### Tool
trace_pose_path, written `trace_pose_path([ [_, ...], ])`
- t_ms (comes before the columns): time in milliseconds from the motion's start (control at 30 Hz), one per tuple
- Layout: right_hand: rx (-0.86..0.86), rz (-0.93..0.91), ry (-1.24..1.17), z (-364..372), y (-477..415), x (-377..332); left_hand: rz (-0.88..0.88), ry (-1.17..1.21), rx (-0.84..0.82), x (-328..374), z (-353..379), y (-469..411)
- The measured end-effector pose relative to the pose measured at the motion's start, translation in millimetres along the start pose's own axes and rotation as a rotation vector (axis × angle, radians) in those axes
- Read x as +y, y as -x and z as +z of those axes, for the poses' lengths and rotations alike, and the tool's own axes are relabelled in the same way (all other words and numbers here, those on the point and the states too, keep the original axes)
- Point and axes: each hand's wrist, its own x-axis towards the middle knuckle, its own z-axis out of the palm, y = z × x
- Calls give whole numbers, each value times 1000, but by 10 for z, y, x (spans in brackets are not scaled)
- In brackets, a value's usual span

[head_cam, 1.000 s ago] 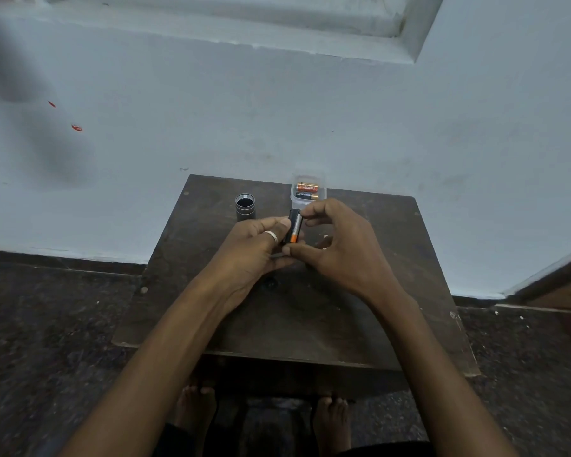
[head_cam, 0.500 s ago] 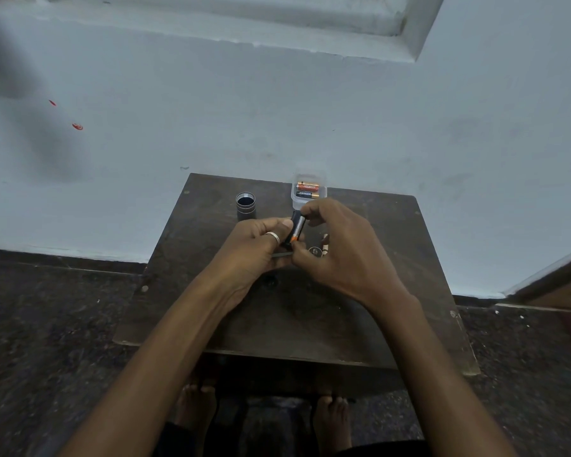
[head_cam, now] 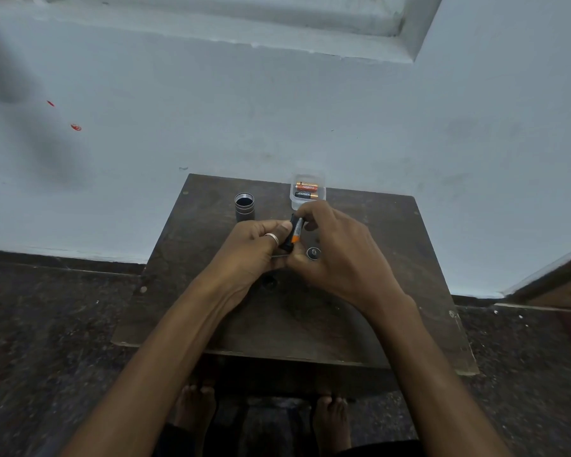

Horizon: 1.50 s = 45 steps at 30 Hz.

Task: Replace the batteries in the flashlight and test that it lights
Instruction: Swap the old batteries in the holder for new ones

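A black-and-orange battery point(head_cam: 296, 229) is pinched by the right hand point(head_cam: 340, 255) against a dark holder point(head_cam: 286, 246) gripped in the curled left hand point(head_cam: 254, 249). Loading is judged unfinished. Two batteries point(head_cam: 306, 190) lie in a clear box point(head_cam: 292, 200) just beyond the right fingertips, and the open flashlight body point(head_cam: 244, 207), beyond the left fingers, is not yet reassembled or tested.

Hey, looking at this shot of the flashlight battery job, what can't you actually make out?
All in the head view:
- Black holder: mostly covered by the left hand and right hand; one battery shows, the cell count does not.
- Batteries in the clear box: print too small to read.
- Flashlight tube: inside too dark.
- Small round part: too small to identify.
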Motion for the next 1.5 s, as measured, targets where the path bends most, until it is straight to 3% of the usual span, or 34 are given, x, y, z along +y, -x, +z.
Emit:
trace_pose_path([
  [300,-43,-11,-125,37,-29,115,-28,81,34,35,16,21],
  [467,29,-53,-241,41,-55,155,-42,159,42,48,44,16],
  [800,70,41,-355,36,-81,157,-54,178,46,58,45,27],
  [967,181,258,-435,39,-107,158,-76,193,46,50,69,28],
  [1267,328,756,-987,-154,-119,226,-96,203,51,72,77,37],
  [1400,281,840,-913,-156,-77,374,-101,206,60,76,77,35],
  [1500,168,812,-598,-138,-21,507,-110,202,63,74,80,31],
])
